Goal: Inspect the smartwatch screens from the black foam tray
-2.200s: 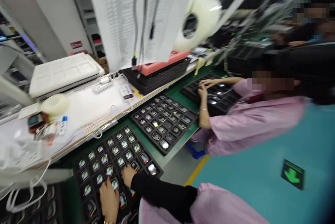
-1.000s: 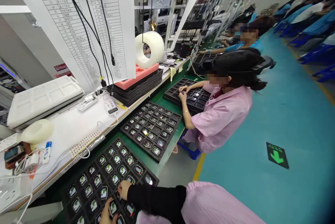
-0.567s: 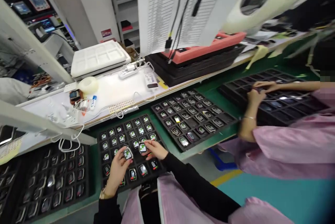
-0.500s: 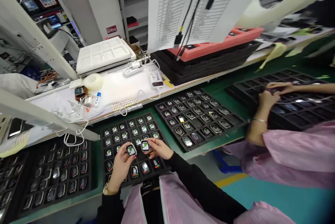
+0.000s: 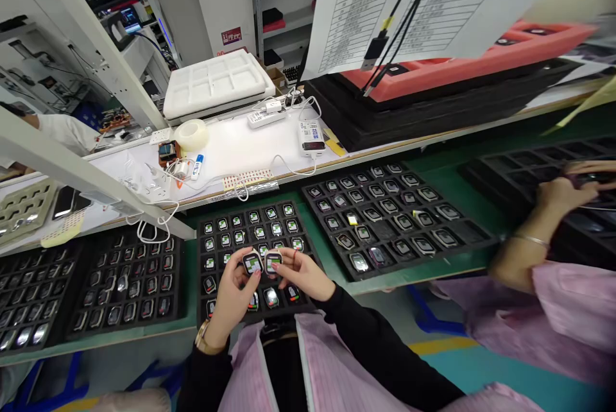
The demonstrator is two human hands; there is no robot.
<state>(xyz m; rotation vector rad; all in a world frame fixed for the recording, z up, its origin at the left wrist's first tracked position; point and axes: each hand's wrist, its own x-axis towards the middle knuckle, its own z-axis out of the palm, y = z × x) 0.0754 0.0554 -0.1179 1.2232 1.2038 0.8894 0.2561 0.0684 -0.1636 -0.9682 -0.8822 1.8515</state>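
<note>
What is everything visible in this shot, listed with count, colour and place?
watch units in hand: two, light cases with green-white screens, one in each hand above the middle tray
middle tray: one, black, on the green mat
other trays: several, black, left and right
tape roll: one, whitish, on the white shelf
white foam tray: one, behind the tape
red pad: one, on a black stack
co-worker's hand: one, far right
left hand: holds one unit
right hand: holds the other

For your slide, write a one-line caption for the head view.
Left hand and right hand each hold a small screen unit above a black compartment tray.
</note>
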